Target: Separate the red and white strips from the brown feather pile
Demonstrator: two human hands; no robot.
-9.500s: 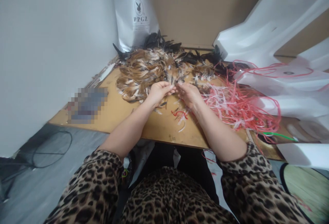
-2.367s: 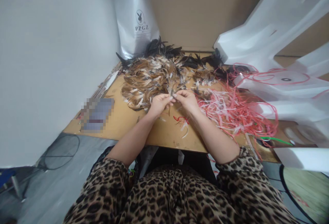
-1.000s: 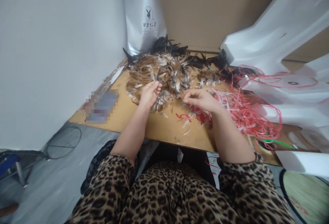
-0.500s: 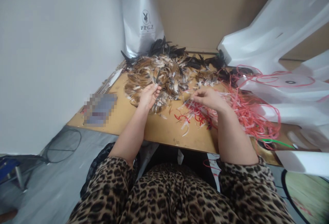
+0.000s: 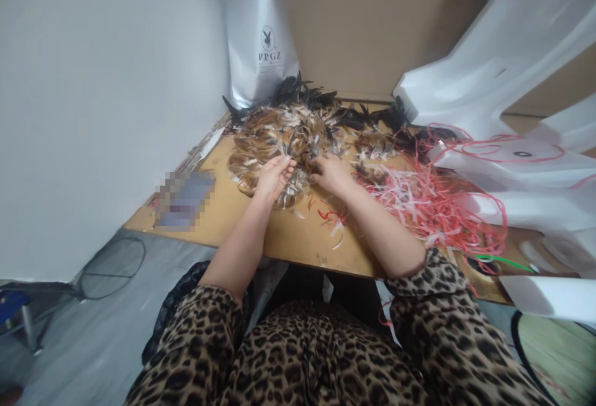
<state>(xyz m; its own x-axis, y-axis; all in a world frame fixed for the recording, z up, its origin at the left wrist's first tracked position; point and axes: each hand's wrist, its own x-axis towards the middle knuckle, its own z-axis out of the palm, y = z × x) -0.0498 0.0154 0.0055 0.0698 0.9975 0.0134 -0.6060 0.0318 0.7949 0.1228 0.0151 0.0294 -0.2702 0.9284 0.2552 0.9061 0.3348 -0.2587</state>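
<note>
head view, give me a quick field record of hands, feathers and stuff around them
left hand: resting on the brown and white feather pile, fingers pinching feathers
right hand: fingers curled into the same pile
right of hands: tangle of red and white plastic strips
surface: worn wooden board
behind pile: white PPGZ bag, black feathers

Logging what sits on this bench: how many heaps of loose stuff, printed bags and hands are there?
Feather heaps: 1
Red-and-white string tangles: 1
White printed bags: 1
Hands: 2, left hand and right hand, both at the feathers
Total: 5
</note>
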